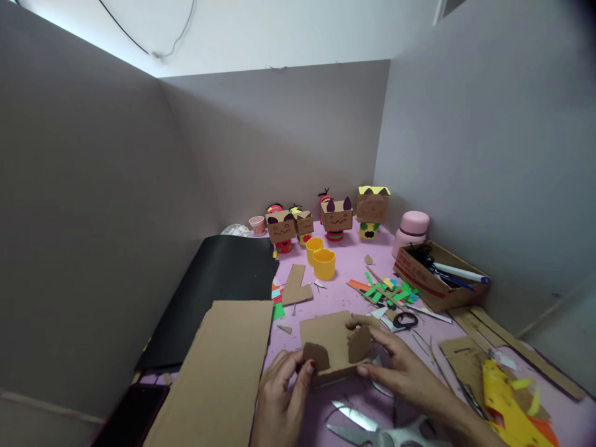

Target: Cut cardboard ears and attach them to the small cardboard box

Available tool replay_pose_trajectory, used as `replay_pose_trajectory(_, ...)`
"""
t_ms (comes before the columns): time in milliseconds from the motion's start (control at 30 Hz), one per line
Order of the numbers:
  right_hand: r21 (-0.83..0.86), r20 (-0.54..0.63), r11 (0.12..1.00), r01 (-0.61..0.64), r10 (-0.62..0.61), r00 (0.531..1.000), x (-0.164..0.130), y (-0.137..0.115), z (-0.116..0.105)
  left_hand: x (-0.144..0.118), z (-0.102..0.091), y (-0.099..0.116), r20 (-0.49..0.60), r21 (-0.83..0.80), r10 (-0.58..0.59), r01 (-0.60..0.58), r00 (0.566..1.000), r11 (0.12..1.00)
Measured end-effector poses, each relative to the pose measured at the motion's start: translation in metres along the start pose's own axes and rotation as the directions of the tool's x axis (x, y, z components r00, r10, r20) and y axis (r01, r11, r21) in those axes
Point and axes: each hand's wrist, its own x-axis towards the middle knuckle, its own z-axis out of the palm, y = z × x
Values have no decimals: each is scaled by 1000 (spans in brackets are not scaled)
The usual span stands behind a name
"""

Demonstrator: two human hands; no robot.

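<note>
I see my left hand [284, 379] and right hand [395, 366] pinching a cardboard box [328, 347] by its ears — light, stiff, crushable; better gripped at the side walls.

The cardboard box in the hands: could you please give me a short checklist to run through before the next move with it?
1. Left hand holds the cardboard box at its near left corner: ok.
2. Right hand grips the box's right side: ok.
3. Left ear piece sits upright on the box: ok.
4. Right ear piece is fixed rather than merely held by the fingers: cannot tell.
5. Open scissors lie apart from both hands, blades just near the wrists: not ok.
6. Pink table behind the box is free of scraps: not ok, green paper strips lie there.
</note>
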Motion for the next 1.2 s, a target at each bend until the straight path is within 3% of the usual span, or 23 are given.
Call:
replay_pose_trajectory(333,-20,-2,1000,-21,21,1000,0,-6,0,1,0,0,-11,4,4,-4,1000,1000)
replay_pose_trajectory(667,-7,-114,1000,-21,20,993,1,2,0,1,1,-1,-28,19,39,-38,999,999)
replay_pose_trajectory(1200,-36,-106,999,-3,-1,994,3,1,-1,1,-2,-2,-11,52,104,-104,994,993)
